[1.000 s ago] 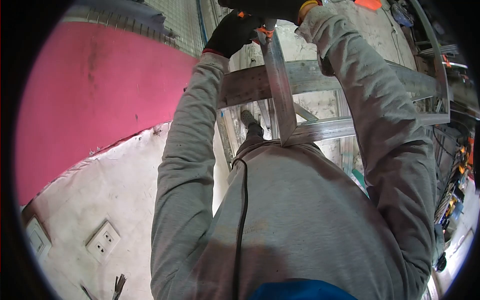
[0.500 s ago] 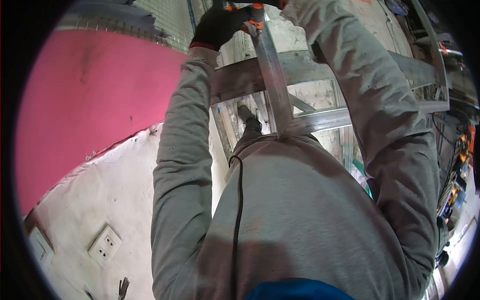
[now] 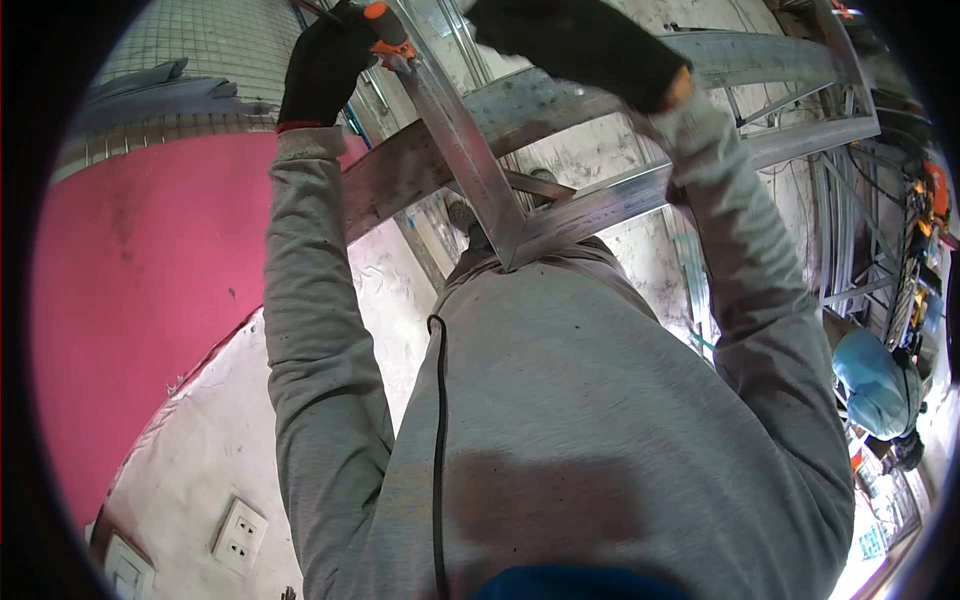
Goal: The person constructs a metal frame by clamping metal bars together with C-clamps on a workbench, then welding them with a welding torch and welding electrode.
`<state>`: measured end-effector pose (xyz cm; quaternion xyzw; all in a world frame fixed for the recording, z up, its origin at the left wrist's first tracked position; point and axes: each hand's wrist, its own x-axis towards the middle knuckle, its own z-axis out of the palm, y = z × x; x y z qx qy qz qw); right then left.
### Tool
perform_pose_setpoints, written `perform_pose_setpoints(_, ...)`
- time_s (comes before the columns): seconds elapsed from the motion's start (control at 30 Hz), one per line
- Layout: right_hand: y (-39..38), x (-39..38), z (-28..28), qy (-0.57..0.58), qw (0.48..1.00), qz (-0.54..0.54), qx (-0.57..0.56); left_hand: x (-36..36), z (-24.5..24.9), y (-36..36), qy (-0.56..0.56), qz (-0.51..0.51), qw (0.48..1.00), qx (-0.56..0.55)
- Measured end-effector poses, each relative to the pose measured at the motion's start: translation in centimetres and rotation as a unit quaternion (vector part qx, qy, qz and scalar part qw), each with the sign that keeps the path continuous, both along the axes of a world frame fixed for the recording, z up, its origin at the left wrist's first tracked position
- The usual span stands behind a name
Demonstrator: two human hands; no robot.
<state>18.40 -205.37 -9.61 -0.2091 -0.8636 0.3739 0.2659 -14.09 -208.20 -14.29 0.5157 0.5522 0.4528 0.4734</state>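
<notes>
My left hand (image 3: 328, 70), in a black glove with a red cuff, is closed against a small tool with an orange cylindrical end and orange jaws (image 3: 396, 52). The tool sits at the upper end of a square metal tube (image 3: 460, 140); its exact kind is not clear. My right hand (image 3: 590, 55), also black-gloved, hovers right of that tube, above a wider metal bar (image 3: 500, 110). Motion smears its fingers, and I see nothing held in it. The tube meets another metal tube (image 3: 620, 200) in a mitred corner against my waist.
A pink and white wall with a socket (image 3: 240, 535) is on my left. Grey rags (image 3: 165, 95) lie on wire mesh (image 3: 200, 40). More metal lengths lie below the frame. At right are a person in blue (image 3: 870, 385) and orange tools (image 3: 935, 195).
The metal frame has swung left in view with my left hand and the orange tool. My right hand has come away from the tool, to the right. A person in blue now shows at right.
</notes>
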Motion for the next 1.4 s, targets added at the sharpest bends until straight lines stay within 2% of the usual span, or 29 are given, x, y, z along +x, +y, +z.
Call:
perform_pose_setpoints(0.03, 0.0, 2.5, -4.1, -0.041, 0.987, 0.072, 0.135, 0.7, 0.7, -0.5, -0.054, 0.052, 0.997, -0.024)
perform_pose_setpoints(0.07, -2.2, 3.4, -4.2, -0.050, 0.998, 0.017, -0.035, 0.0, -0.2, -0.2, -0.096, 0.015, 0.995, 0.000)
perform_pose_setpoints(0.13, -7.0, 4.6, -4.2, -0.046, 0.991, -0.059, -0.114, -0.4, -0.7, 0.0, -0.084, -0.008, 0.996, 0.006)
perform_pose_setpoints(0.2, -8.9, 5.2, -5.1, -0.047, 0.993, -0.087, -0.064, -0.4, -0.4, 0.3, -0.071, -0.029, 0.997, 0.016)
perform_pose_setpoints(0.23, -9.9, 5.5, -5.6, -0.049, 0.993, -0.102, -0.039, -0.3, 0.0, 0.3, 0.107, -0.075, 0.984, 0.120)
perform_pose_setpoints(0.3, -11.9, 3.8, -3.3, -0.045, 0.970, -0.175, -0.163, -0.6, 0.6, 0.5, 0.285, -0.121, 0.925, 0.219)
perform_pose_setpoints(0.33, -11.9, 3.8, -4.6, -0.074, 0.975, -0.107, 0.182, -0.9, 0.7, 0.7, 0.378, -0.146, 0.887, 0.221)
perform_pose_setpoints(0.37, -13.6, 2.5, -3.5, -0.090, 0.975, -0.172, -0.106, -0.8, 0.6, 0.6, 0.361, -0.140, 0.901, 0.194)
perform_pose_setpoints(0.43, -15.4, 0.0, -2.8, -0.116, 0.971, -0.206, -0.025, -0.7, 0.4, 0.3, 0.327, -0.122, 0.926, 0.142)
perform_pose_setpoints(0.47, -15.9, -1.2, -2.5, -0.114, 0.972, -0.205, -0.024, -0.7, 0.4, 0.2, 0.316, -0.119, 0.932, 0.128)
perform_pose_setpoints(0.53, -16.5, -3.1, -2.1, -0.244, 0.948, -0.203, -0.006, -0.6, 0.3, 0.0, 0.314, -0.115, 0.934, 0.128)
perform_pose_setpoints(0.6, -16.3, -3.4, -2.6, -0.253, 0.946, -0.202, -0.016, -0.6, 0.0, 0.0, 0.293, -0.111, 0.940, 0.137)
perform_pose_setpoints(0.67, -16.4, -3.7, -2.9, -0.258, 0.944, -0.204, -0.025, -0.7, 0.2, 0.3, 0.330, -0.113, 0.927, 0.141)
perform_pose_setpoints(0.73, -16.4, -3.7, -3.1, -0.257, 0.943, -0.209, -0.007, 0.5, -0.2, -0.1, 0.176, -0.049, 0.976, 0.123)
perform_pose_setpoints(0.77, -16.7, -3.6, -3.3, -0.247, 0.945, -0.212, 0.007, 0.7, 0.2, -0.4, 0.111, -0.048, 0.988, 0.097)
perform_pose_setpoints(0.83, -16.4, -3.7, -3.7, -0.192, 0.957, -0.216, 0.009, 0.4, -1.8, 0.1, 0.057, 0.001, 0.998, 0.032)
perform_pose_setpoints(0.87, -15.9, -3.7, -3.3, -0.176, 0.960, -0.215, 0.034, 1.1, -0.1, 0.1, 0.039, 0.007, 0.999, 0.027)
perform_pose_setpoints(0.93, -15.7, -3.4, -2.7, -0.245, 0.945, -0.217, -0.021, 2.0, 1.3, -0.3, 0.036, 0.016, 0.999, 0.029)
perform_pose_setpoints(0.97, -14.7, -3.2, -2.5, -0.239, 0.947, -0.215, -0.012, 2.4, 1.8, -0.3, 0.051, 0.017, 0.998, 0.039)
perform_pose_setpoints(1.0, -13.8, -2.8, -2.3, -0.196, 0.960, -0.191, -0.063, 2.5, 2.3, -0.6, 0.014, 0.037, 0.999, -0.018)
perform_pose_setpoints(1.03, -13.1, -2.4, -2.3, -0.153, 0.967, -0.166, -0.118, 2.6, 2.6, -0.8, 0.014, 0.039, 0.999, -0.017)
perform_pose_setpoints(1.07, -12.6, -3.1, -2.3, -0.092, 0.971, -0.217, -0.032, 2.7, 2.7, -0.9, 0.011, 0.044, 0.999, -0.006)
perform_pose_setpoints(1.13, -9.6, -3.3, -1.2, -0.059, 0.976, -0.200, 0.057, 2.9, 2.6, -1.2, -0.014, 0.062, 0.998, -0.009)
perform_pose_setpoints(1.17, -7.8, -4.1, 0.5, 0.025, 0.982, -0.174, 0.063, 2.8, 2.3, -1.1, 0.012, 0.045, 0.999, 0.018)
perform_pose_setpoints(1.23, -4.7, -5.5, 1.7, 0.074, 0.987, -0.114, 0.091, 2.6, 2.5, -1.0, 0.078, 0.032, 0.996, 0.036)
perform_pose_setpoints(1.3, -2.3, -6.9, 2.3, 0.073, 0.993, -0.055, 0.077, 2.1, 1.1, -0.7, 0.122, 0.025, 0.986, 0.113)
perform_pose_setpoints(1.37, -0.5, -8.5, 0.9, 0.108, 0.994, 0.012, 0.002, 1.5, 0.2, -0.1, 0.162, 0.024, 0.973, 0.163)
perform_pose_setpoints(1.4, 0.1, -8.5, 0.7, 0.073, 0.996, 0.009, -0.050, 1.2, -0.3, -0.1, 0.143, 0.034, 0.981, 0.128)
